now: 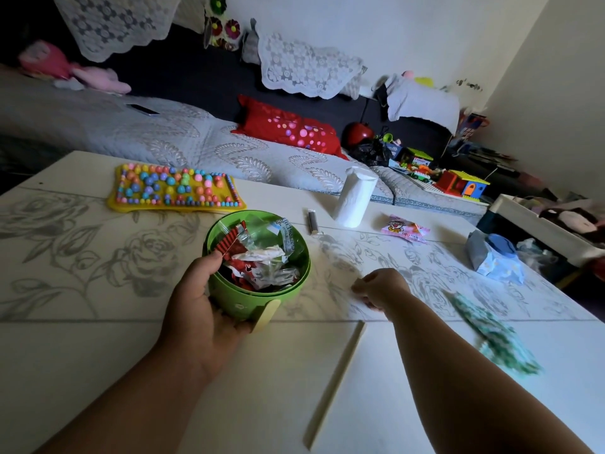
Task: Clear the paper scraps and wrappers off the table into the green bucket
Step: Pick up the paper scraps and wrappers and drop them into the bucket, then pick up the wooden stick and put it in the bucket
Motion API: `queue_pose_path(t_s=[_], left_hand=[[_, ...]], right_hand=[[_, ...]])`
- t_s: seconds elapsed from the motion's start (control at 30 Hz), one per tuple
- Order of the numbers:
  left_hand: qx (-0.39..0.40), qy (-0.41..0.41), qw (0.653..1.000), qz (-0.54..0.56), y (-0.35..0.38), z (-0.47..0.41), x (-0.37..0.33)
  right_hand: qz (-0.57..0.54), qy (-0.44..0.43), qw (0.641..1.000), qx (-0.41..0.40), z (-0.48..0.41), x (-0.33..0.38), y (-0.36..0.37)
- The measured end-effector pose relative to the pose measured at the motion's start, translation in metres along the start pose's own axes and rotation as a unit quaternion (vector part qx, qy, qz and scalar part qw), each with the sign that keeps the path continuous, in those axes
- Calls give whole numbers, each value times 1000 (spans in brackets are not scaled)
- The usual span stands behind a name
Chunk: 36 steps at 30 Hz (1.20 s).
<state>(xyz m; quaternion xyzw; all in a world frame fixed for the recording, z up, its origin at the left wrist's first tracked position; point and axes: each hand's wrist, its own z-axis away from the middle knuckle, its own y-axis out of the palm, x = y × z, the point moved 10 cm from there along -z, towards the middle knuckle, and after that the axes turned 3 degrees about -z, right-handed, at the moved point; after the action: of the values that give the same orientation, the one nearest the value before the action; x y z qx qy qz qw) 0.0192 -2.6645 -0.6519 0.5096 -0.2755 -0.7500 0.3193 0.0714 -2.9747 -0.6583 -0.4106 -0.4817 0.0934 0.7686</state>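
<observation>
Left hand (199, 309) gripping green bucket (258, 283) at centre, right hand (379, 288) clenched, contents unclear, nearer to pink wrapper (404, 229) at one o'clock, long axis roughly left-right.

A dark sofa (196, 77) draped with lace (304, 67) is set against pale walls (425, 27); a red cushion (288, 129) is laid on its quilted seat (131, 126).

We're in a home living room: a long sofa (183, 132) with lace covers (304, 65) runs along the far side, a red spotted cushion (291, 129) lies on it, and toy building blocks (458, 183) pile up far right beyond the rose-patterned surface (98, 257).
</observation>
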Motion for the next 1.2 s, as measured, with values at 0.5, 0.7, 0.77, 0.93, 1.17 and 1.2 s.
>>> queue_pose_path(t_s=[0.5, 0.7, 0.77, 0.93, 1.17, 1.2], left_hand=[[-22, 20, 998, -51, -12, 12, -13], [-26, 8, 999, -21, -16, 17, -23], [-25, 6, 1000, -2, -19, 19, -27], [-28, 18, 999, 40, -26, 21, -43], [-46, 56, 996, 51, -49, 22, -73], [-47, 59, 996, 52, -53, 22, -77]], right_hand=[[7, -272, 951, 144, 176, 193, 33], [-34, -265, 952, 152, 194, 202, 27], [-87, -249, 954, 144, 191, 197, 17], [-146, -166, 973, 62, 162, 160, -9], [200, 45, 970, 131, 136, 17, 27], [168, 61, 974, 139, 137, 9, 31]])
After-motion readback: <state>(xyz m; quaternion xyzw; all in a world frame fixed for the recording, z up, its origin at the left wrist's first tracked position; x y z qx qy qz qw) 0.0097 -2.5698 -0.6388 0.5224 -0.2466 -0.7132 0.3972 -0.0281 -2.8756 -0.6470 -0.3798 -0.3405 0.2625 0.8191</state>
